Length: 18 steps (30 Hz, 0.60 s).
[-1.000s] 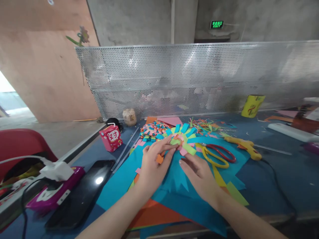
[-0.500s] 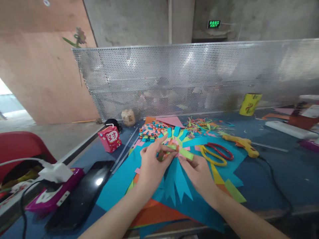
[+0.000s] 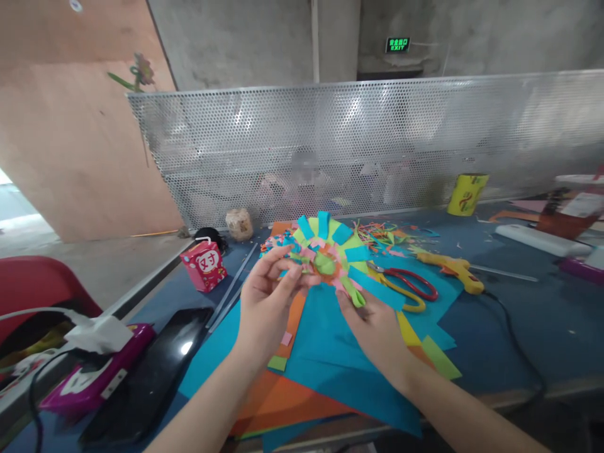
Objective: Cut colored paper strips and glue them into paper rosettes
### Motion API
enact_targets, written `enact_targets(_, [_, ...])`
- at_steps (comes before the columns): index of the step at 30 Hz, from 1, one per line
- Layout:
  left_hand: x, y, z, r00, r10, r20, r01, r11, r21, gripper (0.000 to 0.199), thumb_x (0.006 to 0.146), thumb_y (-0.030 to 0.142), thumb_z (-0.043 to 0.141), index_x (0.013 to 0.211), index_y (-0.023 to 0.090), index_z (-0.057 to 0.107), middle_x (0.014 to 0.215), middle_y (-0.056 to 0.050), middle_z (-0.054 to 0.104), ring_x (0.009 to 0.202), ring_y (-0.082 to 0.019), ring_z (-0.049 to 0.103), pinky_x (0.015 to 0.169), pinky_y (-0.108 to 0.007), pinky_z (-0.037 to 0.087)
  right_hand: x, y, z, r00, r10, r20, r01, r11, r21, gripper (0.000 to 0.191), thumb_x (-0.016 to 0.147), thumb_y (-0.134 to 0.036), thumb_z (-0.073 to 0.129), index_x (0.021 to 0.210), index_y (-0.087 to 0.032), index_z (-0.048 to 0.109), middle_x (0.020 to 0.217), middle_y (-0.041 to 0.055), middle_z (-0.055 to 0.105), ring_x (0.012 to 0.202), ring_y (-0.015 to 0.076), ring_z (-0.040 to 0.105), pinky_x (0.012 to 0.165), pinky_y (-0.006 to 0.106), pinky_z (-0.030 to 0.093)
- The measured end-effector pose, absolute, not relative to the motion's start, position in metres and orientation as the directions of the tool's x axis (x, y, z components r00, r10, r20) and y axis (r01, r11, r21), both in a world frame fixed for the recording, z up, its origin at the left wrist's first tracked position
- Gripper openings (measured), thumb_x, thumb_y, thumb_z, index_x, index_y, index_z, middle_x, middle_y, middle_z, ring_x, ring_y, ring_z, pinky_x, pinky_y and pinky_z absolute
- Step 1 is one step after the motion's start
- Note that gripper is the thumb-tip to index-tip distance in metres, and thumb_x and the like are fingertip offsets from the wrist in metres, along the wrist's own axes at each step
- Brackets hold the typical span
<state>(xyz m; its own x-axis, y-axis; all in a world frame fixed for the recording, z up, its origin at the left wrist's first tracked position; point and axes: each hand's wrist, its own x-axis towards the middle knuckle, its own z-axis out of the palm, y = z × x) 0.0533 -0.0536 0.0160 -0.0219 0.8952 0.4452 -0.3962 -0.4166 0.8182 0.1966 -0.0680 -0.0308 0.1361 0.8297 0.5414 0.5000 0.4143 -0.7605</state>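
Note:
A round paper flower (image 3: 325,264) with a green and orange centre and blue and lime strips around it is held up over the table. My left hand (image 3: 271,292) pinches its left side. My right hand (image 3: 372,314) grips its lower right edge, beside a folded lime strip (image 3: 353,294). Blue paper sheets (image 3: 330,340) and an orange sheet (image 3: 278,402) lie under my hands. Scissors with red and yellow handles (image 3: 415,283) rest just right of the flower, their tips near a blue strip.
A yellow glue gun (image 3: 455,270) lies at the right, its cord trailing forward. A phone (image 3: 146,377), a purple power strip (image 3: 99,371) and a pink drink box (image 3: 204,265) are at the left. Paper scraps (image 3: 382,236) and a perforated metal screen (image 3: 302,145) stand behind.
The flower has been raised and tilted so its face shows more. My left hand has shifted left, and the long blue strips below the flower no longer show there.

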Motion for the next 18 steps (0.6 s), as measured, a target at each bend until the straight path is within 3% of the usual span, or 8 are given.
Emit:
enact_targets(3, [0.05,-0.054,0.016,-0.034,0.846,0.533,-0.285,-0.519,0.806,0.021,0.073,0.02,0.063,0.094,0.022,0.058,0.066,0.005,0.057,0.05,-0.006,0.053,0.05,-0.02,0.043,0.197,-0.068,-0.027,0.088,0.79,0.607,0.536,0.476,-0.697,0.036,0.083,-0.036,0.044,0.052,-0.02,0.052,0.038,-0.0053,0.03,0.035,0.0087,0.029,0.037,0.023,0.024])
enact_targets(9, [0.057,-0.062,0.006,-0.007,0.72,0.694,0.312,-0.658,0.686,0.043,0.07,0.02,0.066,0.111,0.025,0.054,0.084,0.0,0.066,0.077,-0.015,0.06,0.07,-0.027,0.046,0.194,-0.072,-0.023,0.018,0.737,0.676,0.508,0.576,-0.641,0.029,0.084,-0.03,0.043,0.063,-0.019,0.059,0.047,-0.0018,0.049,0.043,0.0109,0.044,0.042,0.022,0.034])
enact_targets(14, [0.062,-0.063,0.002,0.025,0.666,0.746,0.443,-0.676,0.589,0.046,0.073,0.02,0.063,0.118,0.028,0.052,0.089,-0.001,0.068,0.084,-0.017,0.061,0.08,-0.03,0.045,0.194,-0.073,-0.026,0.003,0.701,0.713,0.539,0.6,-0.591,0.03,0.085,-0.028,0.042,0.064,-0.018,0.061,0.05,-0.0005,0.054,0.045,0.011,0.049,0.046,0.021,0.04])
enact_targets(18, [0.064,-0.063,-0.002,0.113,0.56,0.821,0.498,-0.747,0.441,0.054,0.076,0.014,0.058,0.126,0.03,0.043,0.091,0.0,0.069,0.087,-0.016,0.061,0.084,-0.03,0.043,0.193,-0.07,-0.03,-0.007,0.668,0.745,0.56,0.619,-0.55,0.027,0.085,-0.025,0.043,0.07,-0.018,0.063,0.056,0.0014,0.059,0.049,0.0122,0.054,0.048,0.022,0.042])
